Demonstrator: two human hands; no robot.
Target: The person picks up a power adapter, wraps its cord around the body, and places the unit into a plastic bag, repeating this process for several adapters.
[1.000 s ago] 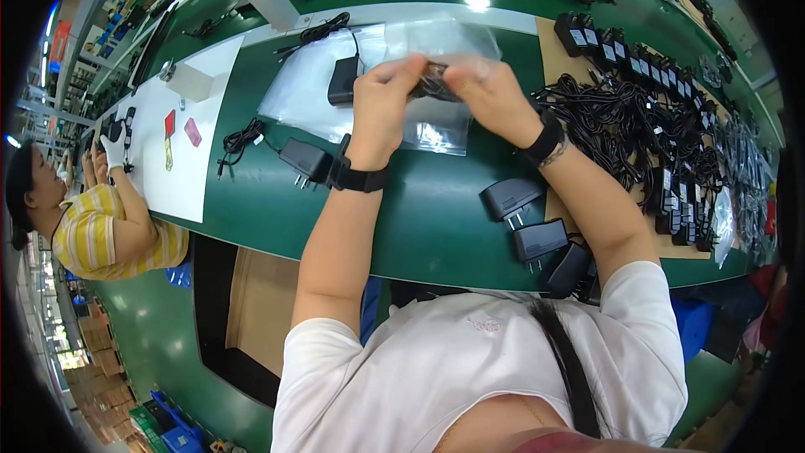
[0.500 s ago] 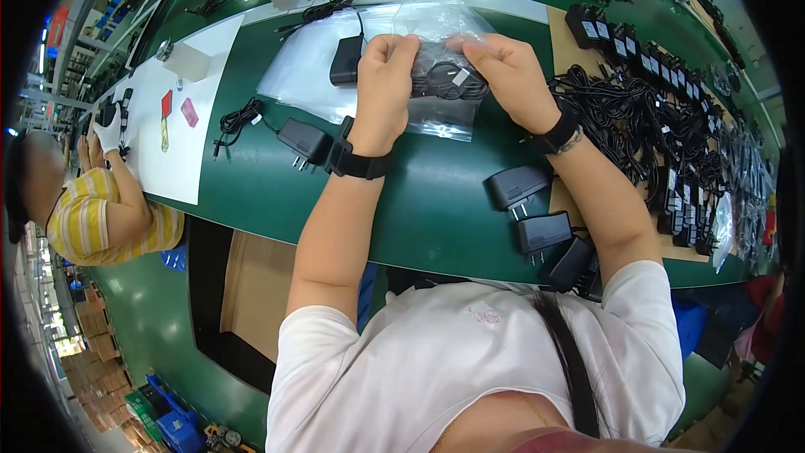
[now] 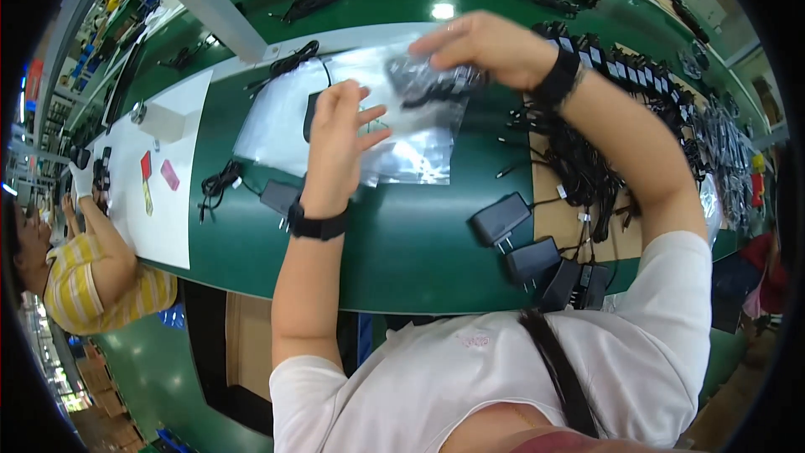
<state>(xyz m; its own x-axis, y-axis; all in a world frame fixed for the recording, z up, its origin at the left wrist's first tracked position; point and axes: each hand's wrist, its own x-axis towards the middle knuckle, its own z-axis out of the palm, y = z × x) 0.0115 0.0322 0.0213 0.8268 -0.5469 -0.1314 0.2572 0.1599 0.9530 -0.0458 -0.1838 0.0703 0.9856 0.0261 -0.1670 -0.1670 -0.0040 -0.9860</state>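
Fingers (image 3: pixel 369 113) of left hand (image 3: pixel 335 138) now spread — right hand (image 3: pixel 482 46) lifted the bag (image 3: pixel 428 88).

Glossy clear plastic bag (image 3: pixel 419 130), matt black plastic adapters (image 3: pixel 501 220), smooth green tabletop (image 3: pixel 402 252).

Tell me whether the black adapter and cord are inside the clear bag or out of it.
Inside. The dark adapter and cord show through the clear bag, which the right hand grips at the top; the left hand is open beside it.

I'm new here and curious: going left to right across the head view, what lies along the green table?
White sheet → coiled black cable → left hand → right hand holding a bagged black adapter → loose black adapters → cable pile.
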